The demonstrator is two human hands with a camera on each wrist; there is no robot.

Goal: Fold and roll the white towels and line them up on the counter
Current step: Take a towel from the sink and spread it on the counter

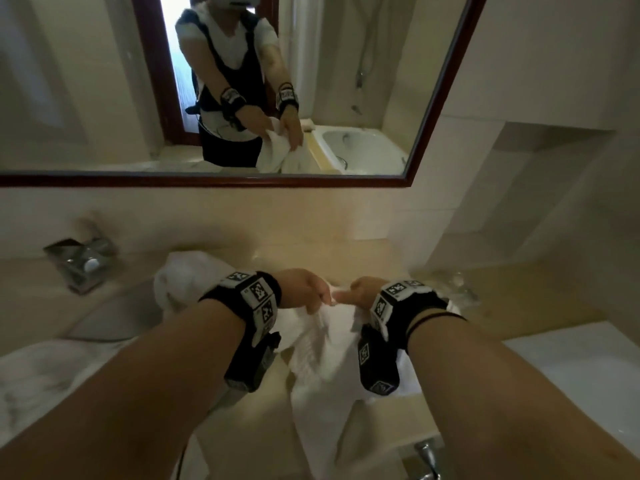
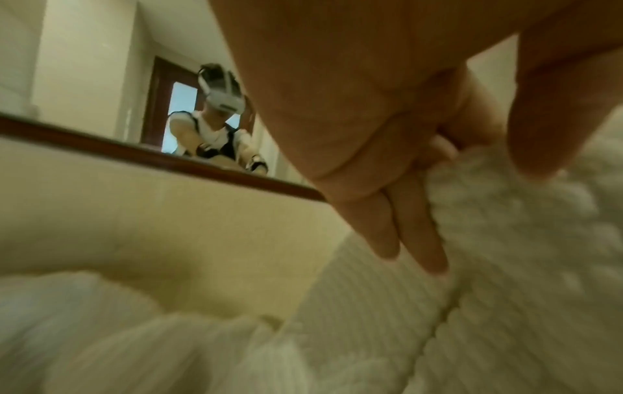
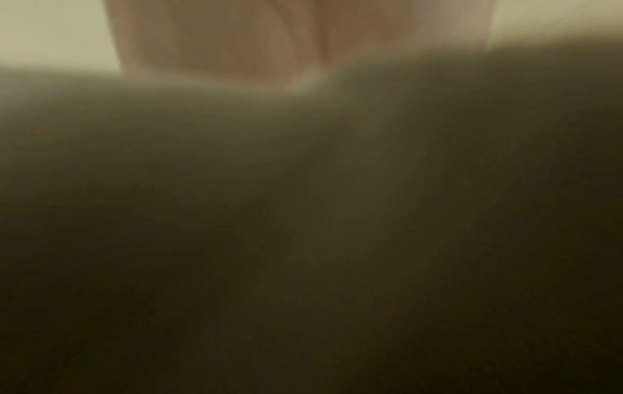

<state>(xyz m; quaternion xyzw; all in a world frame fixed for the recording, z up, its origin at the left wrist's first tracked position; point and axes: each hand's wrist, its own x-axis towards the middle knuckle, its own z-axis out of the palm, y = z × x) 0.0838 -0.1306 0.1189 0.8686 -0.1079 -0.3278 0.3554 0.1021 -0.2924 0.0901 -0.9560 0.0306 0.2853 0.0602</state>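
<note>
— Left hand (image 1: 304, 287): gripping the upper edge of the white towel (image 1: 329, 355), thumb on one side, fingers (image 2: 418, 240) laid along the ribbed cloth on the other.

— Right hand (image 1: 360, 292)?

— Close beside the left, nearly touching. Pinching the same bunched edge, thumb pointing toward the left hand. Fingers hidden under the cloth in the head view; wrist view too dark and blurred to add anything beyond a patch of hand (image 3: 236, 40) at the top.

— Towel's position?

— Held up at the top by both hands, hanging down over the front of the beige counter (image 1: 242, 403). Ribbed weave, creased down the middle. Lower end out of frame.

— Other towels?

— Second white towel (image 1: 187, 278), crumpled, lying on the counter behind the left wrist, against the back wall. More white cloth (image 1: 41, 375) at lower left, blurred.

— Wrists?

— Black bands with printed square markers (image 1: 258, 292) on both forearms.

— Further out?

— Metal holder (image 1: 81, 261) on the counter at the left, with a small pale round item inside. Clear crinkled plastic (image 1: 450, 285) on the counter behind the right wrist. Chrome tap (image 1: 427, 455) at the bottom edge. White bathtub (image 1: 588, 382) at far right.

— Above the counter?

— Dark wood-framed mirror (image 1: 446, 81), reflecting a person in a white shirt and dark harness, both hands on the towel, with a doorway behind and a tub beside.
</note>
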